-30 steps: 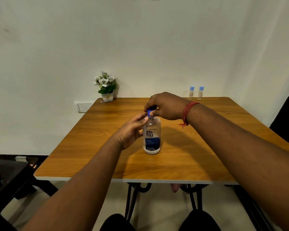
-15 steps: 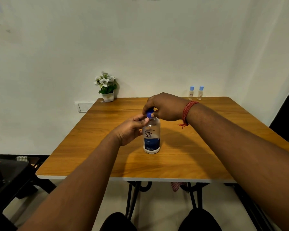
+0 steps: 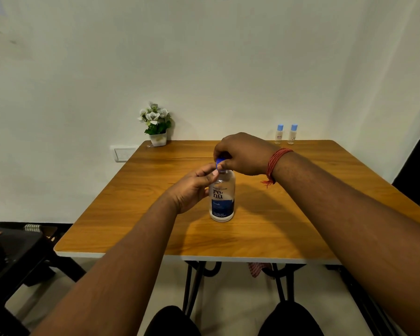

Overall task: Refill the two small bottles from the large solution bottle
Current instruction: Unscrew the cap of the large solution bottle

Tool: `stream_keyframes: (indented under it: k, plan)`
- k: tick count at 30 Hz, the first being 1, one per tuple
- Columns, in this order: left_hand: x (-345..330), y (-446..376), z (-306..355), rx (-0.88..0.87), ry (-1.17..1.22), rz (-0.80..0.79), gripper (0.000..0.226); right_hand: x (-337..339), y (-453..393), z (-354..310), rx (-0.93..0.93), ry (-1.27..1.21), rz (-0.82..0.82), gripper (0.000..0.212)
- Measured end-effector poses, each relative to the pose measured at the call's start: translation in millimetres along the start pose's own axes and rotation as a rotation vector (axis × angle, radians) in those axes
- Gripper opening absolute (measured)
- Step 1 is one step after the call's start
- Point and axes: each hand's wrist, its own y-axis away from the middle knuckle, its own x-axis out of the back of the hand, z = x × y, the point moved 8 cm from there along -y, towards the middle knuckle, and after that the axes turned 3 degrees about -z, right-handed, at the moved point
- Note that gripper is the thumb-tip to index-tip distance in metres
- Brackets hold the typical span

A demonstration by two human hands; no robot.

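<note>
The large clear solution bottle (image 3: 222, 200) with a blue and white label stands upright near the middle of the wooden table (image 3: 301, 226). My left hand (image 3: 192, 190) holds its upper left side, thumb up near the neck. My right hand (image 3: 243, 154) comes over from the right and pinches the blue cap (image 3: 219, 162) on top. Two small bottles with light blue caps, one on the left (image 3: 278, 134) and one on the right (image 3: 293, 134), stand side by side at the table's far edge by the wall.
A small white pot of white flowers (image 3: 157, 126) sits at the far left corner of the table. A wall socket (image 3: 124, 154) is left of the table. A black chair (image 3: 7, 258) stands at the lower left. My knees show under the near edge.
My right hand has shifted slightly on the blue cap, and the cap now looks tilted. The left hand and the bottle stay in place.
</note>
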Motion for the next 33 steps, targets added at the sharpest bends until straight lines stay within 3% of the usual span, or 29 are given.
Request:
stream_keyframes:
  k: [8, 15, 22, 28, 33]
  plan:
    - [3.2, -2.0, -4.1, 0.007, 0.013, 0.01, 0.042, -1.5, 1.0, -2.5, 0.018, -0.046, -0.064, 0.032]
    - [5.5, -1.3, -5.6, -0.002, -0.01, 0.05, 0.039, -2.1, 0.1, 7.4, -0.072, -0.002, -0.012, 0.032]
    - [6.3, -1.5, -5.2, -0.007, -0.044, 0.053, 0.039, -2.2, -0.9, 1.4, -0.022, -0.011, -0.034, 0.025]
    - [5.6, -0.9, -5.0, -0.004, -0.043, 0.061, 0.042, -1.9, -1.0, -0.2, -0.022, -0.032, -0.078, 0.034]
    - [7.8, -2.0, -7.6, 0.002, -0.012, 0.067, 0.037, 1.1, -2.9, 6.8, -0.085, 0.002, -0.018, 0.034]
